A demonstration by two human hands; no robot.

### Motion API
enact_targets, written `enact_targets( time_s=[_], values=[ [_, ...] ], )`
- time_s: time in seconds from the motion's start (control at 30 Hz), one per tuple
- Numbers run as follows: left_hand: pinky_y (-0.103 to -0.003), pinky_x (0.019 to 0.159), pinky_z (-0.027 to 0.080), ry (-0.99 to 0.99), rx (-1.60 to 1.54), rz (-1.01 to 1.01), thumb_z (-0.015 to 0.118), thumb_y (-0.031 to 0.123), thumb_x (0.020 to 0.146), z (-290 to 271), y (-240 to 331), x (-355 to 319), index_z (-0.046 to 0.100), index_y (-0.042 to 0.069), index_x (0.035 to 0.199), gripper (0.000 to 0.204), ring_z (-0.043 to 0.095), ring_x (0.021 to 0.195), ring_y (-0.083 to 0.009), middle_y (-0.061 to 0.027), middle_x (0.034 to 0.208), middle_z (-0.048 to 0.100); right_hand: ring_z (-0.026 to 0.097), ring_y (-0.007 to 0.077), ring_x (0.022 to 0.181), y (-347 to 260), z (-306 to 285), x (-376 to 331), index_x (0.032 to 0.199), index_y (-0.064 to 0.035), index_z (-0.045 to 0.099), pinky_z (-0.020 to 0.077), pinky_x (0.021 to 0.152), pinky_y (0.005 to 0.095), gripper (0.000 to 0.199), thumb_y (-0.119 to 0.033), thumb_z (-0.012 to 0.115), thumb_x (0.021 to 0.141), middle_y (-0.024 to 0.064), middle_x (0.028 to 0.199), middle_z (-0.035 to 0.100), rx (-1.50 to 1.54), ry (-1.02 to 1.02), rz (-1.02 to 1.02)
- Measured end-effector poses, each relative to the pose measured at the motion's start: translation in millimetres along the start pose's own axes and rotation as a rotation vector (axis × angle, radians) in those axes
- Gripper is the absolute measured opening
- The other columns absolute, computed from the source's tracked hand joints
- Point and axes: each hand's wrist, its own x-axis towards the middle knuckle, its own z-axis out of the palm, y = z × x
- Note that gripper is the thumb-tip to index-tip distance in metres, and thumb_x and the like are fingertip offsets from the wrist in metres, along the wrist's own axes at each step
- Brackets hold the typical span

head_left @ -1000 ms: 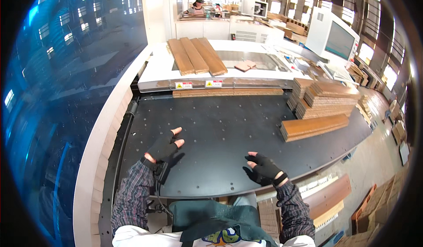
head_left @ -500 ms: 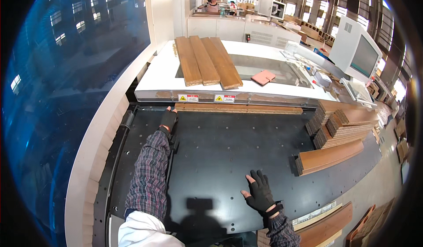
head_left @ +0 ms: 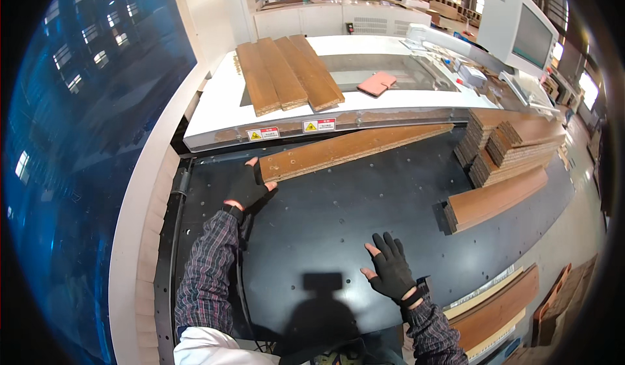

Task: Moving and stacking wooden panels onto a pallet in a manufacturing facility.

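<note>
Your left hand had the plank by its left end, thumb at the near edge and fingers partly closed round the end, likely because that corner gave the surest hold. The plank lay aslant across the table's far half, its free end by the table's back edge. Your right hand was empty, fingers spread wide over the table's front right, perhaps for balance; I couldn't tell whether it touched. The stack stood at the table's right, probably to spare working room
</note>
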Motion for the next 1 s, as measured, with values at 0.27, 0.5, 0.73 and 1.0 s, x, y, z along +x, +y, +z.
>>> enact_targets(
  time_s=[0.27, 0.5, 0.73, 1.0],
  values=[
    [-0.043, 0.104, 0.045, -0.333, 0.090, 0.125, 0.088, 0.040, 0.067, 11, 56, 25, 0.032, -0.002, 0.151, 0.109, 0.057, 0.121, -0.0380, -0.0269, 0.130, 0.058, 0.034, 0.0448, 0.141, -10, 9, 1, 0.141, -0.0079, 0.049, 0.0253, 0.116, 0.0579, 0.064, -0.038, 0.070, 0.088, 0.0218, 0.148, 0.045, 0.012, 0.034, 0.032],
    [-0.040, 0.094, 0.050, -0.307, -0.097, 0.002, 0.087, 0.023, 0.068, 21, 125, -85, 0.049, -0.003, 0.130, 0.077, 0.062, 0.113, -0.0322, -0.0214, 0.117, 0.064, 0.034, 0.0423, 0.141, 1, 10, -17, 0.138, -0.0064, 0.052, 0.0248, 0.117, 0.0550, 0.060, -0.040, 0.066, 0.090, 0.0210, 0.148, 0.044, 0.012, 0.053, 0.046],
    [-0.043, 0.088, 0.050, -0.247, -0.181, -0.021, 0.086, 0.028, 0.064, -53, 92, -277, 0.045, -0.003, 0.133, 0.086, 0.062, 0.103, -0.0357, -0.0224, 0.109, 0.061, 0.034, 0.0420, 0.142, -47, -21, -32, 0.141, -0.0055, 0.047, 0.0247, 0.118, 0.0551, 0.066, -0.033, 0.071, 0.086, 0.0231, 0.147, 0.044, 0.130, -0.190, 0.046],
    [-0.043, 0.099, 0.047, -0.373, -0.281, -0.114, 0.069, 0.040, 0.089, -110, 46, -414, 0.052, 0.013, 0.136, 0.056, 0.057, 0.120, -0.0271, -0.0139, 0.125, 0.062, 0.039, 0.0357, 0.137, -100, -28, 3, 0.143, -0.0076, 0.047, 0.0288, 0.115, 0.0513, 0.110, -0.037, 0.093, 0.048, 0.0170, 0.143, 0.047, -0.210, -0.230, -0.372]
  ],
)
